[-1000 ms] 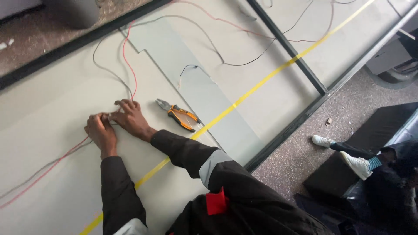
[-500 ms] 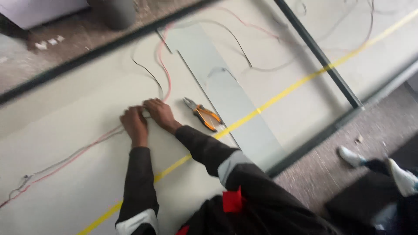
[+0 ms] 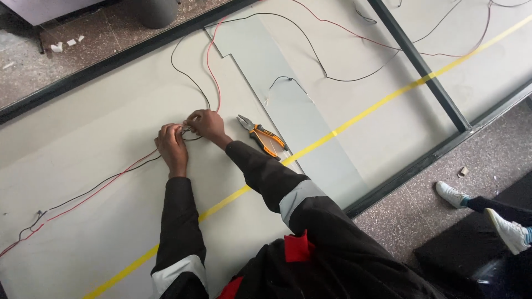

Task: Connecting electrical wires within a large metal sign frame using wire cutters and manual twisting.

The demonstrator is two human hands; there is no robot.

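Both hands meet on a large pale panel that lies flat on the floor, about midway along its width and nearer its far edge. The left hand is closed, fingers curled down around the spot where a red wire and a black wire come in from the panel's near left corner. The right hand is pinched shut on the same bundle from the other side, where the strands turn and run up toward the far edge. The joint between the fingertips is too small to make out, so I cannot tell whether bare ends are being twisted or simply held. A pair of orange-handled pliers lies just beside the right forearm, next to a grey strip and a yellow tape line. The likely trouble is slack: the thin strands could slip from the pinch and spring apart, or a tug could drag the long loose runs across the panel. The sleeve could also knock the pliers. Another person's white shoes rest on the floor beyond the dark frame rail, well apart.
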